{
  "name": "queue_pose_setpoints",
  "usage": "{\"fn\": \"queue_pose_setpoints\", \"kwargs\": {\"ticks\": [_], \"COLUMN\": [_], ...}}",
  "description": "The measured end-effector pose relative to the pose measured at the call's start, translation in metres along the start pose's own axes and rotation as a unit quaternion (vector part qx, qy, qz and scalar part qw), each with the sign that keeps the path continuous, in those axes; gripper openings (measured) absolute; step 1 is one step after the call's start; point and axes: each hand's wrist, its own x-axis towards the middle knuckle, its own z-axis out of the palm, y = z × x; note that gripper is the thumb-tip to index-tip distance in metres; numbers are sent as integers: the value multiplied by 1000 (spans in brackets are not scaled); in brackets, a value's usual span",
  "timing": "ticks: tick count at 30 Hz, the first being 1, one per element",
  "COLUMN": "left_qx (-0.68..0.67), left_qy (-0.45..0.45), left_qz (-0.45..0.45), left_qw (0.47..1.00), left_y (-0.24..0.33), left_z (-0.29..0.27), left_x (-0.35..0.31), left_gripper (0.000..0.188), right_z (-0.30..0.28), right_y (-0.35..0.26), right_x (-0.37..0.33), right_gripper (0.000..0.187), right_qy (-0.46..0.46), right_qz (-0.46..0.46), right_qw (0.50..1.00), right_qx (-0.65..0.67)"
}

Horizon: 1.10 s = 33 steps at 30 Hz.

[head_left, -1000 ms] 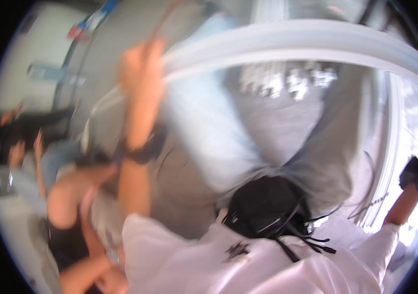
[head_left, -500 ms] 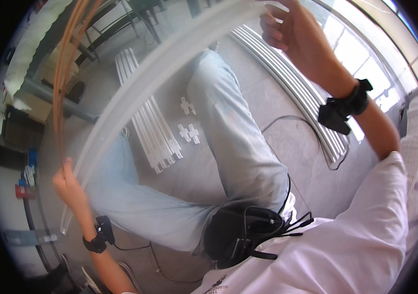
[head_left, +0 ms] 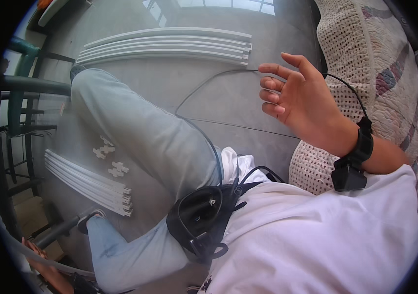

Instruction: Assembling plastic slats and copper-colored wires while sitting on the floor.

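Note:
At the upper right my right hand (head_left: 302, 95) is raised above the floor, palm turned partly inward. Its fingers are apart and loosely bent, and nothing is in them; a black device is strapped to that wrist. Low at the left rim my left hand (head_left: 35, 252) shows only in part. A long translucent strip (head_left: 72, 269) curves across this hand, whose fingers appear closed around it. On the floor beyond my bent leg lie several long white strips (head_left: 165, 45) side by side. Shorter white strips (head_left: 89, 183) form another row nearer my left side.
Small white cross-shaped pieces (head_left: 118, 169) rest between my leg and the shorter strips. A black pouch (head_left: 197, 218) with cables sits at my waist. Dark chair legs (head_left: 23, 127) stand at the left, a patterned quilted cover (head_left: 351, 54) at the right.
My right hand has let go of the translucent strip. My view has swung to the right, and my left hand and the strip now sit at the lower left rim. Brown strips are out of view.

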Motion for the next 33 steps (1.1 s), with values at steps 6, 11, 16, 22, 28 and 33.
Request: {"fn": "queue_pose_setpoints", "kwargs": {"ticks": [6, 11, 16, 22, 28, 33], "left_qx": [3, 30, -2, -59, -32, 44], "left_qy": [-18, -145, -113, -193, -234, -186], "left_qz": [42, 68, -105, -88, -56, -22], "left_qw": [999, 987, 988, 975, 970, 981], "left_y": [35, 54, 97, 174, 259, 284], "left_z": [4, 8, 72, 107, 147, 151], "left_x": [30, 14, 3, 17, 37, 25], "left_gripper": [40, 48, 44, 47, 45, 50], "right_z": [-44, -41, -47, -38, -52, -56], "right_y": [8, -4, -38, -53, -69, -61], "right_x": [5, 20, 30, 32, 22, 14], "right_gripper": [35, 33, 32, 36, 39, 37], "right_qy": [-25, 17, 43, -8, -126, -92], "right_qz": [24, 17, -15, -110, -156, -97], "right_qw": [999, 999, 999, 993, 980, 990], "right_qx": [-17, -40, -20, -27, 4, 48]}}
